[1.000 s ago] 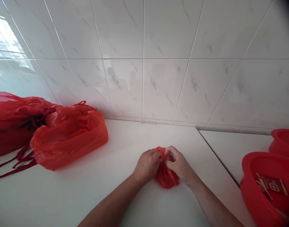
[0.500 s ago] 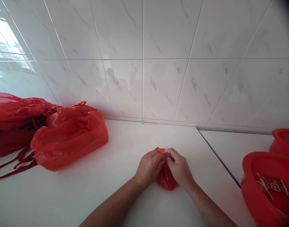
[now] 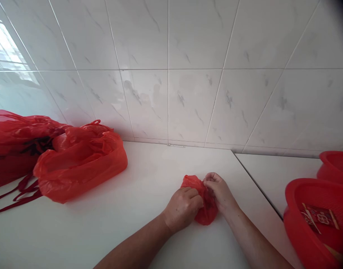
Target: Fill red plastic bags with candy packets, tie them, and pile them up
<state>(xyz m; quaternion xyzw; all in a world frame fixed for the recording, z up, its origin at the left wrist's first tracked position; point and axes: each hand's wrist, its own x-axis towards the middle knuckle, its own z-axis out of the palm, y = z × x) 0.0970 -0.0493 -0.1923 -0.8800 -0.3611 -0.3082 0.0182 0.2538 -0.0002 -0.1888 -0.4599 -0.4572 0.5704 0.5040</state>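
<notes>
A small crumpled red plastic bag (image 3: 205, 213) lies on the white counter (image 3: 110, 228) in front of me. My left hand (image 3: 182, 208) grips its left side with curled fingers. My right hand (image 3: 219, 190) pinches its upper right part. Both hands press against the bag, and part of the bag sticks up behind my left fingers.
A big red plastic bag (image 3: 79, 164) lies at the left by the tiled wall (image 3: 188, 74), with another red bag (image 3: 11, 145) and dark red straps behind it. Two red mesh baskets (image 3: 314, 220) stand at the right edge; the nearer holds a red printed card (image 3: 318, 216).
My left hand has slid down and toward me along the bag. My right hand has shifted right, and the bag's top now shows to the left of it.
</notes>
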